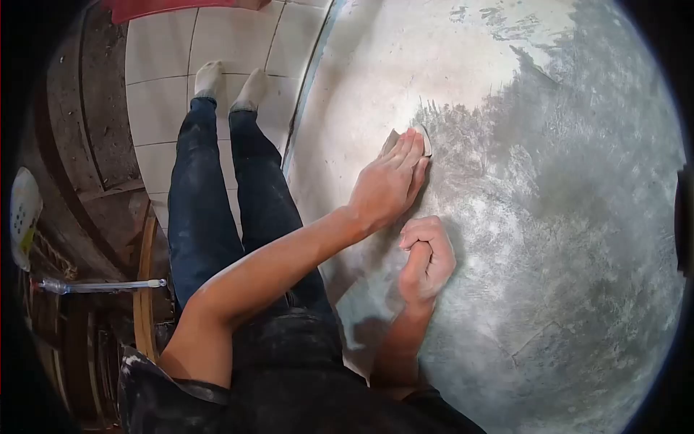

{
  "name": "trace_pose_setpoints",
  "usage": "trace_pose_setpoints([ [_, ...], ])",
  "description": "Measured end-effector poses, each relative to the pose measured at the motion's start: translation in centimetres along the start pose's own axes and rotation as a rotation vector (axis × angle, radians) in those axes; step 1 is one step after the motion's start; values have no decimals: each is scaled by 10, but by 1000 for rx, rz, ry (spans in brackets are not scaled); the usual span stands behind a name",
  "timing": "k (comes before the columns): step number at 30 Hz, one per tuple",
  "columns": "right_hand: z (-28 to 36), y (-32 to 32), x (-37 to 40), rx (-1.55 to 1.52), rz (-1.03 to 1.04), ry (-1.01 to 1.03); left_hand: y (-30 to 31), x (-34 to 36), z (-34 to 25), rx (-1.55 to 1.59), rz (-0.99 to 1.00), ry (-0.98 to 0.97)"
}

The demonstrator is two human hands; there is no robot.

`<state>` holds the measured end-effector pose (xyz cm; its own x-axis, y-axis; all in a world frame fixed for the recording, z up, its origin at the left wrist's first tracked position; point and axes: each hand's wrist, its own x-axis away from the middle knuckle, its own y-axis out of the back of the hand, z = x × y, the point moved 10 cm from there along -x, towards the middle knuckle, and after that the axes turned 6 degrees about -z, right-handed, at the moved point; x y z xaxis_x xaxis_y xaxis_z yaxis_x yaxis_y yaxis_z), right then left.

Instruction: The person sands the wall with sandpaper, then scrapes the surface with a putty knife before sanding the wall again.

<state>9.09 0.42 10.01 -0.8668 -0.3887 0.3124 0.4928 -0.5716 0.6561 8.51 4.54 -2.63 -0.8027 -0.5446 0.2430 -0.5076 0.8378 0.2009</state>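
My left hand [384,186] presses flat fingers against a large wall surface [578,239], partly white and partly mottled grey. Under those fingers is a folded piece of sandpaper [390,142]; its edges stick out on both sides of the fingertips, while the rest is hidden. The hand sits near the border where the white area [405,58] meets the grey. Lower and to the right, my right hand [428,254] is curled into a fist beside the same surface, with nothing showing in it.
Pale floor tiles [160,108] lie under my feet [210,77], along the wall's edge. A red object [155,7] shows at the top. To the left are timber pieces [144,289], a clear tube-like rod [101,286] and a white spotted item [26,213].
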Motion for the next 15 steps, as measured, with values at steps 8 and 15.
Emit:
trace_pose_setpoints([
  [8, -5, -6, -10, -16, -41, 34, -2, -54, 28, 32, 26, 24],
  [15, -6, -7, -8, -1, -16, 47, 3, -38, 15, -38, -67, -80],
])
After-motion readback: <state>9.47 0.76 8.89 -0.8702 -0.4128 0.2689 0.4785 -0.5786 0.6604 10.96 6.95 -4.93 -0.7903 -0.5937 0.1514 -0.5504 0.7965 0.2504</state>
